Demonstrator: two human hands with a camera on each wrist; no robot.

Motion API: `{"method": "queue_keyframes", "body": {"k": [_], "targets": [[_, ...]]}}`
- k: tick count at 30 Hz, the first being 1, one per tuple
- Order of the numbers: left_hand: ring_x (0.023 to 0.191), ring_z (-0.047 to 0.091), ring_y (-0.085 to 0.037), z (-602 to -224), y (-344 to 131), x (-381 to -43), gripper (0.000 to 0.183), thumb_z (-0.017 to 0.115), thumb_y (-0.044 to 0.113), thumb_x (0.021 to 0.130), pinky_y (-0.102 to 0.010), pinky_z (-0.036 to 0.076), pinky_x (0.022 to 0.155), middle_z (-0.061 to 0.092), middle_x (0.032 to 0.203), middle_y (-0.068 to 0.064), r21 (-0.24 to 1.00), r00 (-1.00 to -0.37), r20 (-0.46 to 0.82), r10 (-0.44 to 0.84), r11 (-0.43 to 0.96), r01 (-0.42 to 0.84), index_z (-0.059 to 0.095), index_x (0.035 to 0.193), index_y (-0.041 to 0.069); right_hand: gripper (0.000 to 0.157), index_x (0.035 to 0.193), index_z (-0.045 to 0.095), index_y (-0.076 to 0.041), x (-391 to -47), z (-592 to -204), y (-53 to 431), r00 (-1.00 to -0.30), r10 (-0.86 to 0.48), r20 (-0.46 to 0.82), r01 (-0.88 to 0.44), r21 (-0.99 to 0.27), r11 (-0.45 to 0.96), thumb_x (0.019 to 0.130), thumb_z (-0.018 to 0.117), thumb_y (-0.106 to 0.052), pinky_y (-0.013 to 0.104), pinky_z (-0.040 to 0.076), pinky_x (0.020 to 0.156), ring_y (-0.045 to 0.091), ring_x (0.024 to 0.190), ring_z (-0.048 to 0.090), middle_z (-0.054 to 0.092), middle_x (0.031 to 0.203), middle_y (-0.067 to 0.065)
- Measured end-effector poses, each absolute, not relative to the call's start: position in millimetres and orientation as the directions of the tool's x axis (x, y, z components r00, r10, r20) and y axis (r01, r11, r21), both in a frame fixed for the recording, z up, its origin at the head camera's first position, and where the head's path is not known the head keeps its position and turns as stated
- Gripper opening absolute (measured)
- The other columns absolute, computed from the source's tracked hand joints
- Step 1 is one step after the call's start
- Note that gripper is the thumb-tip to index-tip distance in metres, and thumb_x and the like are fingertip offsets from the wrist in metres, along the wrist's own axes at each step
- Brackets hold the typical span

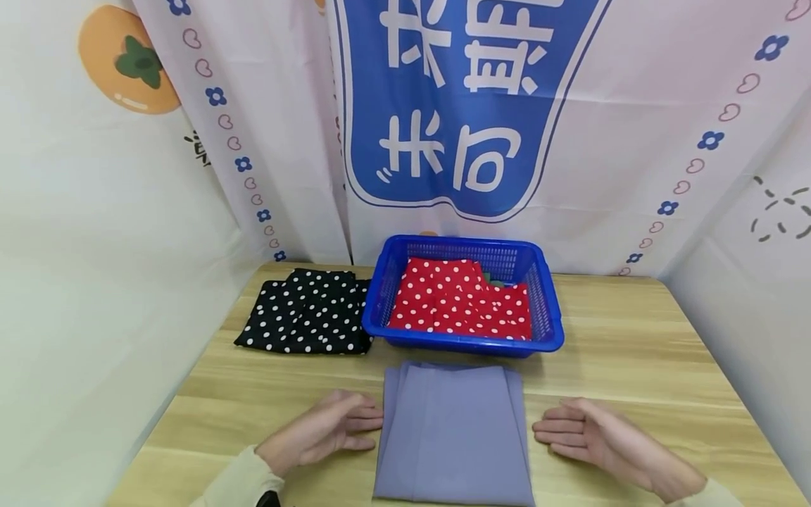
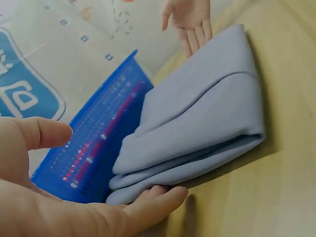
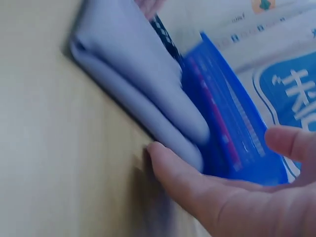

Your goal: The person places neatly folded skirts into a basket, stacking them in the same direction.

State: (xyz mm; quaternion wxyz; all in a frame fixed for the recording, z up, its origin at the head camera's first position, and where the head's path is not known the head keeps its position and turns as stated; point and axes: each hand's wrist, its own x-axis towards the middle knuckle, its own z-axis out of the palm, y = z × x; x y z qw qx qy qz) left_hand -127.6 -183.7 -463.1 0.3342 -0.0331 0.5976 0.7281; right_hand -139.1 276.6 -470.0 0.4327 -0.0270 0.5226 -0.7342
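Observation:
A folded grey-purple cloth (image 1: 457,438) lies on the table in the head view, layered into a near-rectangle. Just beyond its left edge is my left hand (image 1: 329,431), fingers straight and pointing toward it. In the left wrist view the fingertips (image 2: 168,197) reach the lower fold of the cloth (image 2: 197,108); whether they touch is hard to tell. My right hand (image 1: 598,438) hovers by the opposite edge with extended fingers, a small gap from the fabric. Blurred in the right wrist view, the cloth (image 3: 131,59) shows its thick folded side above that hand's fingers (image 3: 182,177).
Behind the cloth stands a blue plastic basket (image 1: 469,345) holding a folded red polka-dot cloth (image 1: 456,296). Left of the basket, against its side, lies a folded black polka-dot cloth (image 1: 310,313). A printed curtain (image 1: 285,105) hangs behind the wooden table (image 1: 633,352).

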Motion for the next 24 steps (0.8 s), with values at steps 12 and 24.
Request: {"method": "queue_keyframes", "body": {"k": [12,24], "targets": [[0.105,0.054,-0.015,-483,-132,-136,0.042,0.063,0.022,0.089,-0.033,0.049,0.095,0.056,0.12,-0.005,0.874,-0.796,-0.441,0.414,-0.005,-0.486,0.052,0.124,0.0,0.052,0.13,0.04,0.013,-134,-481,220,-0.755,-0.49,-0.436,0.47,-0.881,0.06,0.101,0.045,-0.03,0.03,0.052,0.097,0.013,0.107,0.057,0.059,0.116,0.007],[0.13,0.043,-0.022,-484,-119,-126,0.076,0.059,0.016,0.092,-0.048,0.036,0.115,0.033,0.152,-0.015,0.872,-0.827,-0.378,0.416,-0.141,-0.469,0.014,0.151,0.002,0.051,0.132,0.035,0.01,-133,-479,198,-0.734,-0.522,-0.435,0.509,-0.861,0.0,0.098,0.053,-0.024,0.036,0.056,0.09,0.016,0.101,0.063,0.063,0.113,0.007]]}}
